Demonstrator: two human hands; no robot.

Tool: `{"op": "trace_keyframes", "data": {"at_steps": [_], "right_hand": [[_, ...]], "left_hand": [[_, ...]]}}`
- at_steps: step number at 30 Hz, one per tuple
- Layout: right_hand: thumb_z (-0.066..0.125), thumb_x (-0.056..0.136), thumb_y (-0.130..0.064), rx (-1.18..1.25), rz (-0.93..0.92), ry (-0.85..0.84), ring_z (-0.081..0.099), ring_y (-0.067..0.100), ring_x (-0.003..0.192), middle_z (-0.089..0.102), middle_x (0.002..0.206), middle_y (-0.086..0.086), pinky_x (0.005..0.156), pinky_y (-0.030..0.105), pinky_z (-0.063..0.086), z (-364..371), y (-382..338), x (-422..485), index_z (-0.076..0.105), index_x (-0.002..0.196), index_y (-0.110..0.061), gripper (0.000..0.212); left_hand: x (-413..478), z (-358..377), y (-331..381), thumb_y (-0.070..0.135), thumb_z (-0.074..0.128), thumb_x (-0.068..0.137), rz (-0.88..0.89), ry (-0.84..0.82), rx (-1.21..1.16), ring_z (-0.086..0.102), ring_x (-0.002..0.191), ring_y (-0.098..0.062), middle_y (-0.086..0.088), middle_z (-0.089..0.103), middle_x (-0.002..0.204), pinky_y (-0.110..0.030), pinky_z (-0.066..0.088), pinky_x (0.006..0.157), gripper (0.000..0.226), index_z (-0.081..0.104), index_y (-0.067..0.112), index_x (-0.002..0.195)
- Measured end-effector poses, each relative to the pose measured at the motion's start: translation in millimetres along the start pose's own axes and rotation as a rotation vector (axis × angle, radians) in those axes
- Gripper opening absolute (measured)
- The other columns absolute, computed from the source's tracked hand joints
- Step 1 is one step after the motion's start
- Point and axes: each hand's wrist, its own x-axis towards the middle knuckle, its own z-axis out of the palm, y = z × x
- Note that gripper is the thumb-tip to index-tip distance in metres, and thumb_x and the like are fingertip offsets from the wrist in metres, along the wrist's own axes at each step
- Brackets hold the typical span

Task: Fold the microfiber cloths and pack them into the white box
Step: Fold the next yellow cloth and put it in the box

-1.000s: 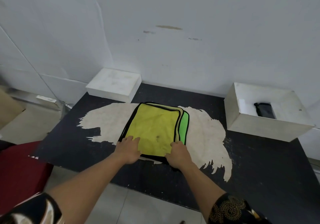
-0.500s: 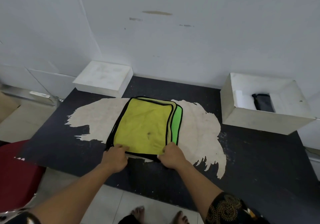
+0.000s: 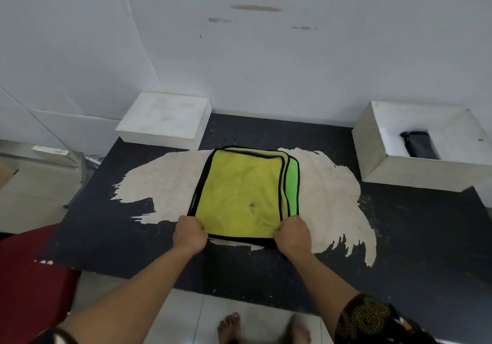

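We saw the left hand and the right hand with fingers curled, each pinching a near corner of the stack of cloths: the left hand at the near-left corner, the right at the near-right. We could not tell whether they held only the top yellow layer or the layers beneath as well.

From the hands the stack ran straight away toward the far wall, its longer side lying near to far, flat on the pale worn patch of the bench. A green cloth showed as a strip along the right edge, under the yellow layers.

We judged that the coming fold turned on this: the gripped near edge had the far edge directly ahead of it, so both hands could carry it forward together.

The white box stood open at the far right, well apart from the stack and nearer the right hand, with a dark item lying inside. A white block sat at the far left against the wall.
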Motion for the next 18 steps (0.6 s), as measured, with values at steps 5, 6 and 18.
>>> {"op": "trace_keyframes", "data": {"at_steps": [5, 6, 18], "right_hand": [[0.057, 0.088, -0.011, -0.053, 0.006, 0.106, 0.062, 0.026, 0.088, 0.064, 0.098, 0.009, 0.07, 0.03, 0.045, 7, -7, -7, 0.057, 0.1, -0.008, 0.012], [0.057, 0.087, -0.01, -0.049, 0.012, 0.122, 0.062, 0.027, 0.087, 0.064, 0.096, 0.009, 0.069, 0.032, 0.043, 9, -8, -8, 0.052, 0.102, -0.01, 0.016], [0.063, 0.09, -0.027, 0.379, 0.015, 0.182, 0.055, 0.023, 0.067, 0.054, 0.065, 0.001, 0.06, 0.033, 0.043, -1, -26, -9, 0.052, 0.068, -0.012, 0.029]], "left_hand": [[12, -2, -9, 0.006, 0.056, 0.088, -0.009, 0.011, -0.028, 0.061, 0.101, -0.028, -0.014, 0.054, 0.122, -0.031, 0.05, 0.087, 0.025, 0.071, 0.007, 0.108], [13, -3, -11, 0.008, 0.058, 0.088, -0.005, 0.006, -0.03, 0.06, 0.103, -0.028, -0.014, 0.053, 0.124, -0.031, 0.049, 0.088, 0.029, 0.068, 0.007, 0.116], [26, -16, -17, 0.029, 0.068, 0.082, -0.056, -0.036, -0.145, 0.058, 0.091, -0.022, 0.0, 0.059, 0.095, -0.031, 0.044, 0.07, 0.032, 0.054, 0.017, 0.109]]}}
